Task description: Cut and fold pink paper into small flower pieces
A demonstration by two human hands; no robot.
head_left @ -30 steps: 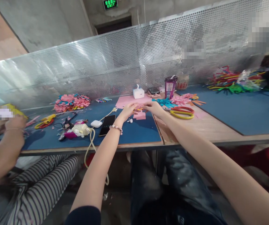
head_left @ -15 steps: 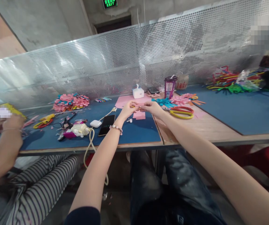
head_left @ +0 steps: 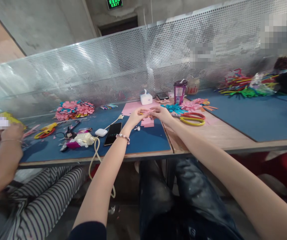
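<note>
Both hands meet over the blue mat, fingers pinched together. My left hand (head_left: 136, 117) and my right hand (head_left: 159, 113) grip a small pink paper piece (head_left: 147, 113) between them. A bit of yellow-orange shows by the left fingertips, too small to name. Just below the fingers lie pink paper slips (head_left: 147, 122), and behind them is a larger pink sheet (head_left: 131, 107). Scissors (head_left: 192, 119) with red and yellow handles rest right of my right hand. A white earbud (head_left: 137, 128) lies near my left wrist.
A phone (head_left: 113, 134), an earbud case (head_left: 101, 132) and a power strip (head_left: 85, 140) with its cable sit at left. Behind stand a tissue box (head_left: 146, 99) and a purple cup (head_left: 180, 93). Paper flowers (head_left: 74, 110) are heaped back left. A co-worker's arm (head_left: 7, 150) reaches in from the left.
The view has shifted slightly, so everything sits a little further left. The fingers have moved slightly around the pink paper piece, which both hands still hold.
</note>
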